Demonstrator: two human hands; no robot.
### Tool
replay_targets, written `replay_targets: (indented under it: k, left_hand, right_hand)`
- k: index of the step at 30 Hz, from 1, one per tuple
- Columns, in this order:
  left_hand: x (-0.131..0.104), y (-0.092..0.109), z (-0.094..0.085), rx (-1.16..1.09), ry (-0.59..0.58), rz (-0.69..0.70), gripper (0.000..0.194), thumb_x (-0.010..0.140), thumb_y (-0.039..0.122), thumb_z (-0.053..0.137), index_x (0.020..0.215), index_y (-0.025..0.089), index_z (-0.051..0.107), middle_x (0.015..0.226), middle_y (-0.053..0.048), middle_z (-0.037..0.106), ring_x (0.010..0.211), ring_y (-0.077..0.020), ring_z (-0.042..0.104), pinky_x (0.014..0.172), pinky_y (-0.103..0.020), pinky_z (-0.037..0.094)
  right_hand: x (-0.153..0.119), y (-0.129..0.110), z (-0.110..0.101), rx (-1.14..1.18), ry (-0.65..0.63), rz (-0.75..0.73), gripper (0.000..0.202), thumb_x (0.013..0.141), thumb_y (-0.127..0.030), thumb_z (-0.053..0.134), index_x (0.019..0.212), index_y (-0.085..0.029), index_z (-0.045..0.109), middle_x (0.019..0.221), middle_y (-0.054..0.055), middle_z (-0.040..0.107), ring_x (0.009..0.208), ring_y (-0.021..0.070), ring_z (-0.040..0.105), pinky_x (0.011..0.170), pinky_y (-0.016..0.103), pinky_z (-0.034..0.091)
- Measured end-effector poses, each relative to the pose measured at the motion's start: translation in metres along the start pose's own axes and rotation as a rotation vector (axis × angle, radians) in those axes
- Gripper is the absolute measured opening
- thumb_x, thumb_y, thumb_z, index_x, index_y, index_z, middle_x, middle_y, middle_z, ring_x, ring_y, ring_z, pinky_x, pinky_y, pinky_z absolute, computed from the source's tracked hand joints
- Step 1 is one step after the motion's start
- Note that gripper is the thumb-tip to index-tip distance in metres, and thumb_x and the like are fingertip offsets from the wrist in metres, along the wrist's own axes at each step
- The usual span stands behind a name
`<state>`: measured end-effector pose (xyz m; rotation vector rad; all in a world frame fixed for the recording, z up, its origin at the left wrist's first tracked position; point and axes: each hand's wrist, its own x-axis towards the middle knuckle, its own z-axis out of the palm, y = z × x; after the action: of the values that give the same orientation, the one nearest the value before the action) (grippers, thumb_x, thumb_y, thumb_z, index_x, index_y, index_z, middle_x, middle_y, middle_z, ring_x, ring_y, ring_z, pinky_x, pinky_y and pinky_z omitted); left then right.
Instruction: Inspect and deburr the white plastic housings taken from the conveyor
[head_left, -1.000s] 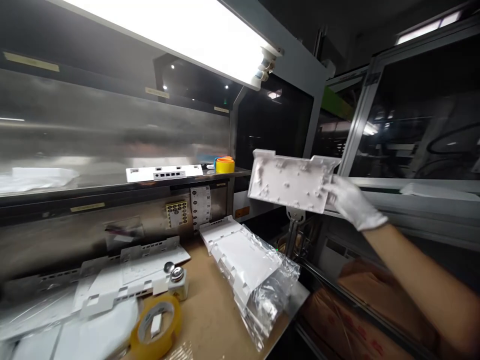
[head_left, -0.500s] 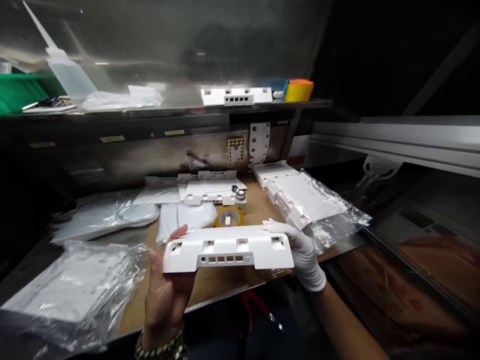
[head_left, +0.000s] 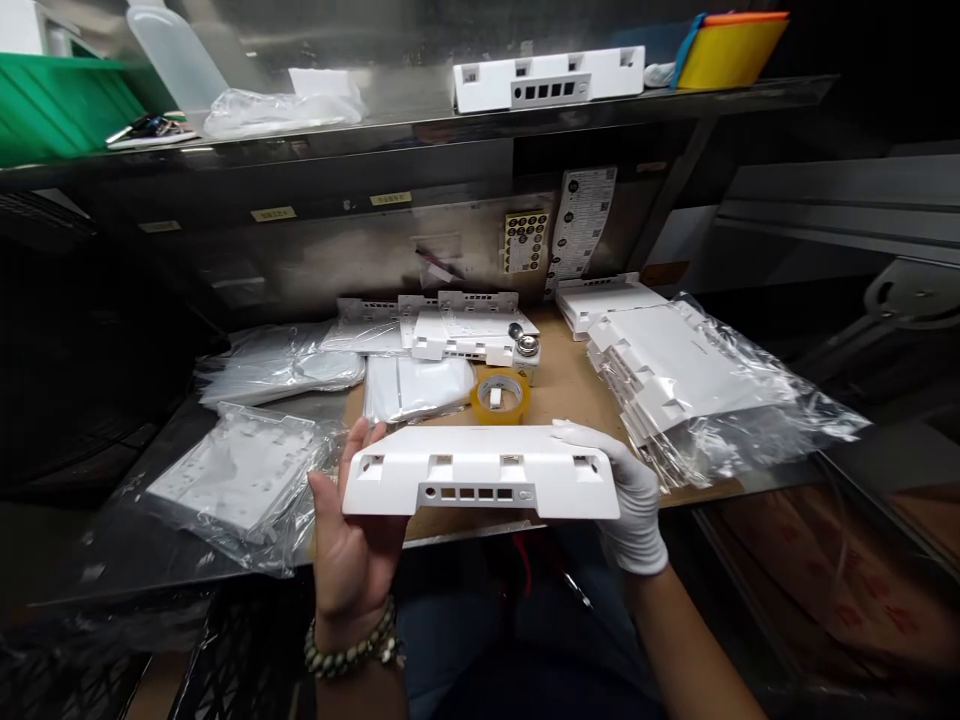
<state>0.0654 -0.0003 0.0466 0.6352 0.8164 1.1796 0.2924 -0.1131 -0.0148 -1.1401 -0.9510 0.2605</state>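
I hold a white plastic router housing level over the front of the bench, its row of port cutouts turned towards me. My bare left hand, with a beaded bracelet at the wrist, grips the left end; some of its fingers are hidden beneath the housing. The right end is in my right hand, which wears a white glove and has its fingertips on the top edge. Just beyond the housing lies a roll of yellow tape, with a small glass bottle with a metal top behind it.
Bagged white housings are stacked on the right, and another bagged white panel lies on the left. Clear plastic bags and more housings lie further back. The shelf holds a similar housing, a squeeze bottle and a green bin.
The camera has tilted down and shifted left, so the shelf sits higher in the picture and the bench shows more. Both hands keep hold of the router housing.
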Motion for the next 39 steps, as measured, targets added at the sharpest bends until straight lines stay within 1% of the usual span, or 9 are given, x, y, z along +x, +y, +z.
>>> replay_targets:
  k: [4,9,14,17,20,24,27,34,39]
  left_hand:
    - [0.008,0.001,-0.006,-0.140,-0.042,-0.331,0.070,0.096,0.075,0.039,0.130,0.022,0.070,0.129,-0.013,0.074,0.132,-0.0343,0.062,0.097,-0.048,0.061]
    - [0.005,0.013,-0.007,-0.223,0.077,-0.632,0.065,0.100,0.070,0.037,0.113,0.017,0.073,0.084,-0.008,0.082,0.091,-0.0293,0.079,0.075,-0.040,0.067]
    - [-0.001,0.017,0.004,-0.489,0.151,-0.553,0.042,0.104,0.044,0.046,0.107,0.010,0.071,0.077,-0.007,0.080,0.069,-0.0216,0.077,0.087,-0.040,0.065]
    - [-0.002,0.009,0.005,-0.529,0.133,-0.469,0.034,0.099,0.039,0.055,0.110,0.011,0.071,0.080,-0.007,0.080,0.070,-0.0212,0.077,0.089,-0.038,0.064]
    - [-0.004,0.001,0.005,-0.495,0.096,-0.383,0.031,0.099,0.037,0.056,0.109,0.013,0.073,0.088,-0.007,0.081,0.074,-0.0223,0.077,0.088,-0.039,0.065]
    - [-0.008,-0.002,0.007,-0.481,0.111,-0.373,0.034,0.102,0.036,0.049,0.100,0.013,0.074,0.088,-0.007,0.082,0.075,-0.0219,0.078,0.082,-0.037,0.066]
    - [-0.010,0.001,0.007,-0.457,0.135,-0.389,0.034,0.101,0.037,0.050,0.099,0.013,0.075,0.088,-0.007,0.082,0.074,-0.0220,0.078,0.080,-0.037,0.066]
    - [-0.009,-0.005,-0.008,-0.361,0.022,-0.279,0.052,0.099,0.056,0.043,0.125,0.021,0.072,0.113,-0.008,0.080,0.103,-0.0295,0.076,0.092,-0.043,0.063]
    - [-0.003,-0.030,-0.032,-0.227,-0.040,-0.029,0.081,0.069,0.088,0.060,0.126,0.031,0.073,0.124,-0.007,0.077,0.122,-0.0387,0.067,0.098,-0.050,0.058]
  right_hand:
    - [0.004,-0.001,0.000,0.051,-0.039,-0.071,0.028,0.091,-0.026,0.075,0.118,-0.036,0.078,0.122,0.001,0.077,0.118,0.0276,0.071,0.115,0.051,0.051]
    - [0.002,0.004,0.006,0.051,-0.130,-0.033,0.021,0.094,-0.032,0.071,0.113,-0.033,0.080,0.121,0.003,0.078,0.119,0.0303,0.071,0.117,0.055,0.048]
    - [-0.002,0.012,0.005,-0.235,-0.034,0.170,0.036,0.091,-0.040,0.072,0.126,-0.030,0.073,0.129,0.006,0.073,0.120,0.0292,0.069,0.113,0.054,0.049]
    - [-0.002,0.010,0.000,-0.228,0.079,0.333,0.040,0.101,-0.052,0.053,0.126,-0.027,0.071,0.107,0.008,0.077,0.098,0.0257,0.075,0.089,0.045,0.062]
    - [-0.003,0.004,0.000,-0.232,-0.015,0.381,0.049,0.098,-0.058,0.058,0.135,-0.027,0.066,0.098,0.007,0.076,0.085,0.0230,0.075,0.073,0.036,0.062]
    - [-0.007,0.002,0.010,-0.320,-0.026,0.337,0.059,0.082,-0.052,0.081,0.134,-0.026,0.067,0.113,0.009,0.076,0.094,0.0251,0.074,0.084,0.040,0.062]
    - [-0.007,0.000,0.015,-0.377,0.032,0.257,0.037,0.095,-0.049,0.066,0.122,-0.025,0.073,0.121,0.009,0.075,0.106,0.0250,0.072,0.099,0.043,0.057]
    - [-0.004,-0.018,0.014,-0.360,0.083,0.212,0.032,0.104,-0.045,0.053,0.118,-0.026,0.075,0.120,0.006,0.075,0.109,0.0225,0.070,0.097,0.038,0.056]
    - [-0.007,-0.022,0.012,-0.325,0.028,0.166,0.033,0.105,-0.041,0.052,0.127,-0.026,0.071,0.130,0.005,0.072,0.117,0.0218,0.068,0.098,0.036,0.056]
